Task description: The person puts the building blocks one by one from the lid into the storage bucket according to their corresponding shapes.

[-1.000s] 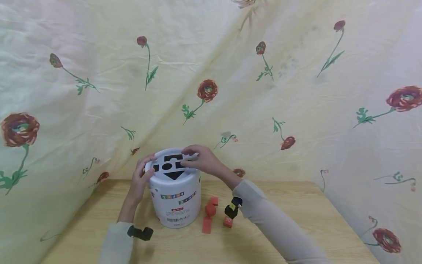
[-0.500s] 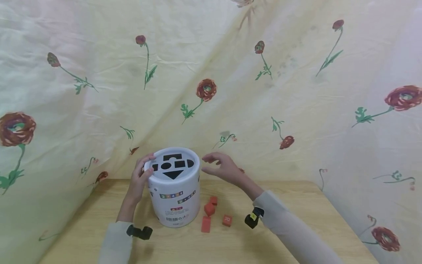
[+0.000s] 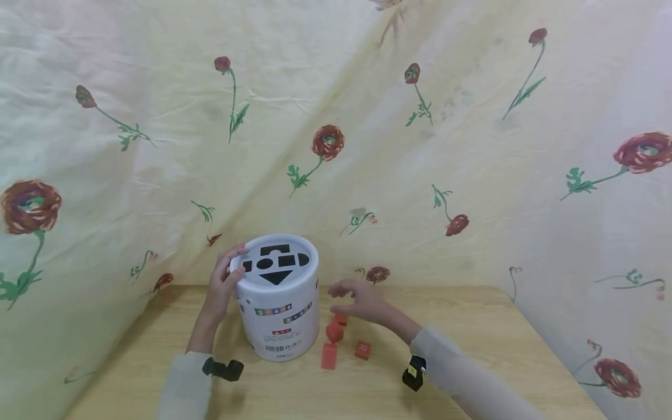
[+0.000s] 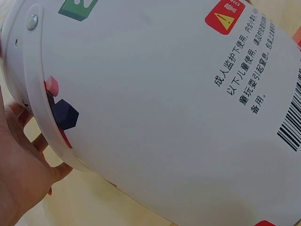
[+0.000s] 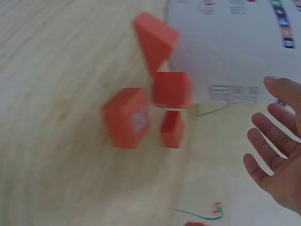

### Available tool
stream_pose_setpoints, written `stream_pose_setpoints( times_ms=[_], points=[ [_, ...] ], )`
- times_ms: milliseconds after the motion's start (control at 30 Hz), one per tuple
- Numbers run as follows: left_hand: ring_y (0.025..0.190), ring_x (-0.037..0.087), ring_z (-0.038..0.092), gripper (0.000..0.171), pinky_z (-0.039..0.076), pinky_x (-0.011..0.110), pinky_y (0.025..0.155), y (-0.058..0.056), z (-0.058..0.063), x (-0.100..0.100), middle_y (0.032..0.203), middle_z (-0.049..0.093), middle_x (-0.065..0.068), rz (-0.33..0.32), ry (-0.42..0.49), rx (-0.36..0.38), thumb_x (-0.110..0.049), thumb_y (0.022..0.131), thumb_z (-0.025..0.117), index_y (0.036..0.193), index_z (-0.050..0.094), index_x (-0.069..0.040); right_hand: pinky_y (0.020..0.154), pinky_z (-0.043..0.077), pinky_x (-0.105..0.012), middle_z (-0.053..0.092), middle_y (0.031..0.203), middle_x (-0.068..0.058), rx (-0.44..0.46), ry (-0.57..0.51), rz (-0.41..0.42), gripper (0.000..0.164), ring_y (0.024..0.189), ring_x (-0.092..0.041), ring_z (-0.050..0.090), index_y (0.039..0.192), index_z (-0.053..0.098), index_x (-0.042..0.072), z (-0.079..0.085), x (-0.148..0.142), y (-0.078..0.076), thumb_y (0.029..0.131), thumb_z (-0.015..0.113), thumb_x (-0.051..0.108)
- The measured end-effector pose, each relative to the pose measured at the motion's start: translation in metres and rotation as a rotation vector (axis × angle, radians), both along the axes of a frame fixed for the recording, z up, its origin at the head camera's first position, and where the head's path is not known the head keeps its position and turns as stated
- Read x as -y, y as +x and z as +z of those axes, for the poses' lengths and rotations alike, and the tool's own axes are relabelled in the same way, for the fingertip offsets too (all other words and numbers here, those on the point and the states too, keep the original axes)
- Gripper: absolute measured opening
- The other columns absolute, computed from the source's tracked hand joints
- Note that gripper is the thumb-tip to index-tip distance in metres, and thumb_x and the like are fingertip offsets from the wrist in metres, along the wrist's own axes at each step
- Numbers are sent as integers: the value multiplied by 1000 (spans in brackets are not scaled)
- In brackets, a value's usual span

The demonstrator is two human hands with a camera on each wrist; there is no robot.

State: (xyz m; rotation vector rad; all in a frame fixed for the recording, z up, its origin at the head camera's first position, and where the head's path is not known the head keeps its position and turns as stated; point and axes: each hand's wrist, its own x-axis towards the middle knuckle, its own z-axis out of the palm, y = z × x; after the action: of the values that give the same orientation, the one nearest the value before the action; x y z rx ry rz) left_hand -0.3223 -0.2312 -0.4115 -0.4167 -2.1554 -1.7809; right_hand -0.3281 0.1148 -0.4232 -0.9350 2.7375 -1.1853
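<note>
A white bucket stands upright on the table, its lid cut with black shape-like holes. My left hand grips the lid's left edge, thumb and fingers bent over the rim. In the left wrist view that hand shows beside the bucket's pale handle. My right hand, fingers loosely bent and holding nothing, hovers right of the bucket above red blocks. These are a wedge-like block, a many-sided block, a block with a letter R and a small block.
The wooden table reaches back to a flowered cloth that hangs behind it and on both sides. Black wrist cameras sit on the left sleeve and right sleeve.
My right hand has left the lid, moving right and then down towards the red blocks. The left hand keeps its place on the bucket's rim.
</note>
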Motion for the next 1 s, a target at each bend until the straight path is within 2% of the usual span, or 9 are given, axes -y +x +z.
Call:
stream_pose_setpoints(
  times_ms=[67, 300, 433, 667, 1000],
  points=[
    [149, 29, 29, 46, 39, 30, 106, 0, 0, 0, 163, 28, 4, 1, 0, 3, -19, 102, 45, 148, 47, -11, 99, 50, -59, 72, 120, -12, 7, 12, 17, 37, 114, -33, 64, 122, 70, 6, -8, -1, 1, 90, 76, 23],
    [148, 29, 30, 46, 41, 15, 98, 2, -1, 0, 163, 27, 4, -2, 8, 14, -19, 103, 45, 148, 47, -13, 100, 50, -60, 72, 122, -19, 62, 49, 57, 35, 113, -37, 64, 121, 70, 3, -27, -2, 5, 89, 76, 13],
    [146, 28, 31, 47, 43, 13, 97, 2, 0, 0, 163, 27, 4, -2, 23, 19, -21, 103, 46, 149, 47, -13, 100, 50, -59, 72, 120, -18, 82, 78, 44, 37, 111, -35, 64, 122, 70, 1, -31, -2, 6, 89, 78, 15],
    [144, 26, 32, 48, 45, 12, 96, -2, 3, 0, 163, 26, 3, -8, 31, 9, -25, 103, 46, 150, 46, -14, 100, 53, -51, 71, 122, -12, 163, 113, -7, 43, 109, -27, 62, 126, 69, 5, -31, 1, 6, 87, 81, 21],
    [148, 28, 30, 47, 43, 13, 97, -2, 1, 0, 164, 26, 3, -3, 21, 9, -23, 102, 46, 148, 47, -12, 101, 53, -50, 73, 121, -10, 119, 145, 16, 38, 107, -23, 64, 121, 72, 4, -40, 0, 5, 87, 81, 17]
  ],
)
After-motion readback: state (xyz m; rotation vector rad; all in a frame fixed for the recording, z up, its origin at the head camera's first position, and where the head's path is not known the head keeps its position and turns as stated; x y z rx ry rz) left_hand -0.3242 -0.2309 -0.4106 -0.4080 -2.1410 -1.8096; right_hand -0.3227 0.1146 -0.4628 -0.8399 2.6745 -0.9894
